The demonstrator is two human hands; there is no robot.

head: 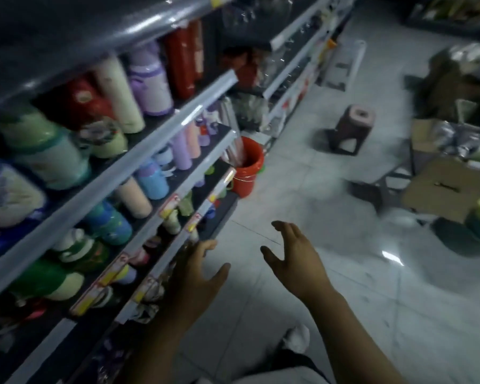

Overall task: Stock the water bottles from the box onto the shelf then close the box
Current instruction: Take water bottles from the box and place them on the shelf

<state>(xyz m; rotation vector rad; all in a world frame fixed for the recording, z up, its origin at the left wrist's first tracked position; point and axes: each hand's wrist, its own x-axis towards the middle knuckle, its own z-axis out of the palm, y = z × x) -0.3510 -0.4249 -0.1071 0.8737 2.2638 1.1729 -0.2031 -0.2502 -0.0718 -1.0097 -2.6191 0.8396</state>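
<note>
Pastel bottles (pixel 150 81) stand on the shelf (pixel 150 145); a cardboard box (pixel 438 187) lies well apart from it. Left hand (pixel 197 275) and right hand (pixel 294 256) hover beside the shelf, spread, empty. Bottles seem light, slick: grasp mid-body.

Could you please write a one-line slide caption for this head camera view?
Left hand and right hand, open and empty, beside a shelf of colourful bottles.

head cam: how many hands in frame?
2. The left hand is beside the lower shelf rail, open and empty; the right hand hovers over the floor to its right, also open and empty. Neither is hidden.
</note>
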